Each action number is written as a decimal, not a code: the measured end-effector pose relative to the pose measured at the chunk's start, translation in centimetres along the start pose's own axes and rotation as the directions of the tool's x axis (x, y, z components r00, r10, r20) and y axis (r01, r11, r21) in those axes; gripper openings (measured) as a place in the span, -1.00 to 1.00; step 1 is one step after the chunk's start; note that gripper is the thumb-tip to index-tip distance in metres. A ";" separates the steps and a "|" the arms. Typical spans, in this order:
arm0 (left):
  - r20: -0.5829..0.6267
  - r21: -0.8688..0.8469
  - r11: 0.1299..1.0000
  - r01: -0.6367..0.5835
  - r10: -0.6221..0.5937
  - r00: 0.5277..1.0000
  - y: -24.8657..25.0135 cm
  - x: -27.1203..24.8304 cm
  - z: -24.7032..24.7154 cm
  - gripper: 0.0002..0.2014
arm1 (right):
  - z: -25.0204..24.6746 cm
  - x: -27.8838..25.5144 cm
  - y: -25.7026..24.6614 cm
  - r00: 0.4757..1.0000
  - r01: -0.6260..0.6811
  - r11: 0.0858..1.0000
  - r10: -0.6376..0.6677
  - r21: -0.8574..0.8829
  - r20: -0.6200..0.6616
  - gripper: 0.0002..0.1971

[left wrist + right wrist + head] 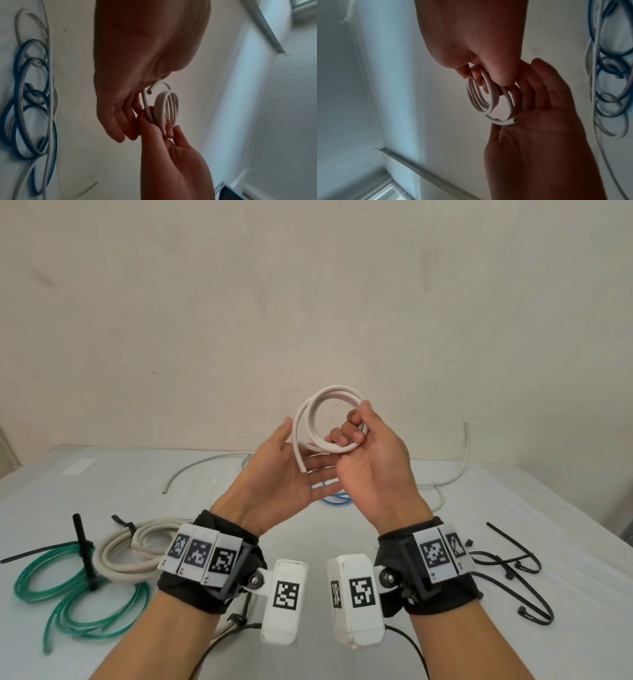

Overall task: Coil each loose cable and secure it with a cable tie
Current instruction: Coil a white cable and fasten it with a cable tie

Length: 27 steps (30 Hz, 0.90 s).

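A bare cream wall (308, 302) rises behind a white-covered table (513, 508).

The head camera is looking forward and down from above at the white table (479, 508), with both hands held up in the middle, a little way off. Each wrist camera is looking along its own palm from very close. All three views are sharing the round coil of white cable (317, 419) (165, 108) (479, 97). Both wrist views are also showing the loose blue cable loops (22, 108) (611, 67) lying on the table.
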<state>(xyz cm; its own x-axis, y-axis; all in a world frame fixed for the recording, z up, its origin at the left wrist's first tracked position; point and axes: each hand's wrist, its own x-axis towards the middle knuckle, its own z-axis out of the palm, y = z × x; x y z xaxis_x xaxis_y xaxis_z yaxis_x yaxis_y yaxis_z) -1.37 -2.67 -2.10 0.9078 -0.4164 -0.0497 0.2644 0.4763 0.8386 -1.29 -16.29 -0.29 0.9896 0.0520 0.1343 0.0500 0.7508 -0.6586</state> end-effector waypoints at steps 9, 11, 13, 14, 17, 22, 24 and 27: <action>-0.219 0.286 0.936 -0.207 0.274 0.937 0.0 -0.5 1.6 -0.62 | 0.4 -0.4 -0.2 1.000 0.011 0.991 -0.014 -0.135 -0.022 -0.66; -0.259 0.325 0.919 -0.223 0.313 0.914 0.0 -0.5 1.3 -0.57 | 0.5 -0.4 0.1 0.999 0.005 0.962 -0.016 -0.272 -0.039 -0.67; -0.306 0.311 0.918 -0.247 0.343 0.888 0.0 -0.5 1.1 -0.58 | 0.4 -0.3 0.6 0.998 0.001 0.907 -0.028 -0.421 -0.057 -0.67; -0.325 0.279 0.923 -0.266 0.352 0.878 0.1 -0.5 1.0 -0.60 | 0.3 -0.2 0.8 0.998 -0.004 0.862 -0.031 -0.506 -0.062 -0.66; -0.357 0.125 0.943 -0.309 0.334 0.873 0.4 -0.1 0.6 -0.70 | 0.3 -0.5 1.0 0.998 -0.022 0.725 -0.028 -0.689 -0.061 -0.64; -0.429 0.051 0.933 -0.356 0.342 0.836 -0.2 0.6 0.2 -0.71 | 1.5 -1.7 0.5 0.999 -0.012 0.570 0.040 -0.822 0.013 -0.68; -0.440 0.032 0.928 -0.371 0.347 0.828 -0.3 0.6 0.4 -0.69 | 1.7 -1.7 0.5 1.000 -0.012 0.487 0.026 -0.873 0.001 -0.75; -0.435 0.070 0.929 -0.363 0.356 0.827 -0.4 0.6 0.4 -0.67 | 1.9 -1.8 0.4 1.000 -0.002 0.383 0.001 -0.924 -0.002 -0.73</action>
<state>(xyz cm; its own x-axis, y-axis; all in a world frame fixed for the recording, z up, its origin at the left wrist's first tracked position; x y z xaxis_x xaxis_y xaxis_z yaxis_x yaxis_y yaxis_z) -1.08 -3.38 -2.25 0.9866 0.1617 0.0212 -0.1064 0.5395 0.8352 -3.33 -14.86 0.64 0.9899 0.0516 0.1320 0.1416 -0.3207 -0.9365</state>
